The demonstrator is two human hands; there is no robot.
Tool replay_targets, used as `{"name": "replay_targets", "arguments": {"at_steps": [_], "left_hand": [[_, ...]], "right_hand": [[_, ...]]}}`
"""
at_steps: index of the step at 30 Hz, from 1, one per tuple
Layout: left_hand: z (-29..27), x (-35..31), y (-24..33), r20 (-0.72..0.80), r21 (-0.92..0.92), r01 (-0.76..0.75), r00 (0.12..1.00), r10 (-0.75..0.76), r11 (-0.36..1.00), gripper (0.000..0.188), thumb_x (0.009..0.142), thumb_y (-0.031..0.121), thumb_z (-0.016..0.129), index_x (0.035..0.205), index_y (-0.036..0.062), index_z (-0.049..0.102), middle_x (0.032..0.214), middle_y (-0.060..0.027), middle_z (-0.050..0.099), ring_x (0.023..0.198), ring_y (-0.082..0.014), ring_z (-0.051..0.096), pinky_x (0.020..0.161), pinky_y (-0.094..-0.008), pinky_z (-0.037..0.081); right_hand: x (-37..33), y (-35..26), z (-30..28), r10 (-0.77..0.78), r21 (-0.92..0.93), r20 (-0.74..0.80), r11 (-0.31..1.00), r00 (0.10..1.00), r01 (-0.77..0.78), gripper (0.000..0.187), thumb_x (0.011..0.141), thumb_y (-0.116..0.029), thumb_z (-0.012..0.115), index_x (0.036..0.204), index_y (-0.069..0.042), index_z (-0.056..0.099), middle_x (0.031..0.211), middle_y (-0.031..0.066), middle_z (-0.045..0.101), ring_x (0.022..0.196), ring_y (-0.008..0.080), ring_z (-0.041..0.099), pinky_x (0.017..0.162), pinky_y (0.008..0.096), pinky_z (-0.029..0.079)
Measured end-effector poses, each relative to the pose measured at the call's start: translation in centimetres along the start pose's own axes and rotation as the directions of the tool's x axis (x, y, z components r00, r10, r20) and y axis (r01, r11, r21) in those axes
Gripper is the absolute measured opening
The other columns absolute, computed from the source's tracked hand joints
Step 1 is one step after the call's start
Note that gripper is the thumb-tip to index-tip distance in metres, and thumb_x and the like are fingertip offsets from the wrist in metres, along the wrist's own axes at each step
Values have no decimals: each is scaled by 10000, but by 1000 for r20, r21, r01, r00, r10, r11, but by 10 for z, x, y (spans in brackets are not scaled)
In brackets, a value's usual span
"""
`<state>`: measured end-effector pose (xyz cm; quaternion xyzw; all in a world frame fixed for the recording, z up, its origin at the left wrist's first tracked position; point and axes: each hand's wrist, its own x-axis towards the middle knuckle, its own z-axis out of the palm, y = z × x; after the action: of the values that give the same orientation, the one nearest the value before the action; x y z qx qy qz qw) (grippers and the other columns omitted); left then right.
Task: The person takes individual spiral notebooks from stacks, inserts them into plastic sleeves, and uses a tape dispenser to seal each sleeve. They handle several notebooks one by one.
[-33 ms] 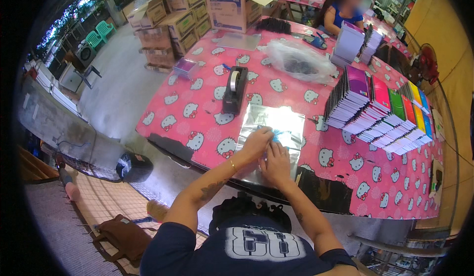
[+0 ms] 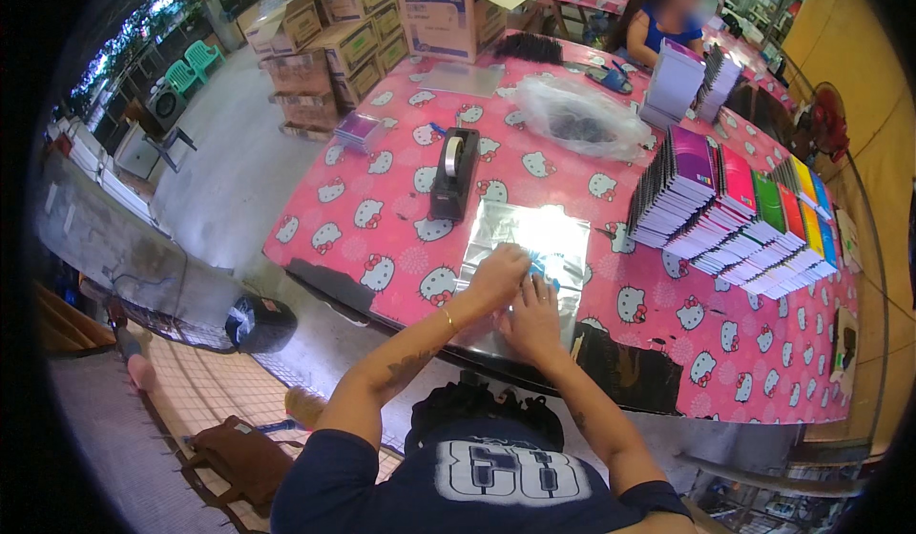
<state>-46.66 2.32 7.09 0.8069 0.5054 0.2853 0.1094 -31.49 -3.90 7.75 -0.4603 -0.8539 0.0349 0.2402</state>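
— Two hands meet at the near edge of the table (image 2: 382, 229), seen from the head camera. What have they got?

— Both rest on a glossy clear plastic sleeve (image 2: 534, 248) lying flat on the pink patterned cloth. The left hand (image 2: 496, 276) has its fingers curled down over a small blue item (image 2: 546, 269) at the sleeve's middle; the right hand (image 2: 532, 319) lies just beside it, fingers spread flat and pinning the film. Whether either actually pinches anything cannot be told, since glare hides the fingertips.

— What stands around them?

— A black tape dispenser (image 2: 453, 176) sits just beyond the sleeve's far left corner. Fanned stacks of coloured notebooks (image 2: 735, 214) run along the right edge. A crumpled clear bag (image 2: 582, 119) lies toward the far edge, with cardboard boxes (image 2: 343, 38) past the far left corner. Another person (image 2: 668, 23) sits at the far side.

— How should the pressing go?

— Probably best with the right palm holding the film taut while the left smooths outward, so nothing wrinkles or slides.
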Motion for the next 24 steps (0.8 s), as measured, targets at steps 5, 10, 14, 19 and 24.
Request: {"name": "replay_targets", "arguments": {"at_steps": [5, 10, 14, 19, 24], "left_hand": [[7, 2, 9, -32, 43, -101, 994, 103, 994, 123, 830, 120, 598, 930, 67, 645, 939, -139, 642, 881, -369, 634, 727, -457, 517], [-11, 9, 11, 195, -105, 133, 974, -111, 985, 253, 800, 108, 642, 1041, 37, 675, 1036, -126, 692, 975, -348, 662, 779, -433, 548], [12, -5, 10, -18, -9, -126, 992, 126, 992, 213, 813, 77, 580, 1000, -11, 631, 1027, -203, 632, 978, -359, 623, 828, -446, 515], [5, -8, 28, 41, 140, -106, 994, 101, 984, 412, 826, 64, 585, 1222, -46, 612, 1230, -241, 633, 1217, -371, 589, 1059, -410, 486], [-8, -48, -19, -1, 225, 187, 981, -192, 956, 420, 851, 78, 632, 1258, -25, 610, 1223, -235, 651, 1176, -366, 615, 1012, -418, 489]], "right_hand": [[-1, 9, 15, -11, -93, 93, 995, 996, 20, 526, 885, -322, 647, 1295, 6, 612, 1448, 214, 502, 1416, 387, 393, 1110, 610, 275], [5, 40, 13, 150, 380, 118, 906, 982, -184, 442, 874, -228, 637, 1257, -11, 593, 1446, 239, 454, 1378, 408, 394, 1101, 601, 284], [6, 51, 6, 239, 471, 25, 854, 971, -222, 582, 835, -147, 632, 1385, -51, 470, 1507, 179, 323, 1383, 340, 353, 1063, 471, 391], [7, 51, -13, -83, -179, -16, 981, 996, 79, 533, 856, -135, 592, 1375, -30, 530, 1386, 154, 514, 1293, 282, 498, 991, 419, 445], [8, 55, -3, -141, -240, 14, 961, 990, 140, 434, 889, -143, 550, 1298, -10, 605, 1249, 110, 637, 1183, 242, 602, 949, 397, 455]]}}
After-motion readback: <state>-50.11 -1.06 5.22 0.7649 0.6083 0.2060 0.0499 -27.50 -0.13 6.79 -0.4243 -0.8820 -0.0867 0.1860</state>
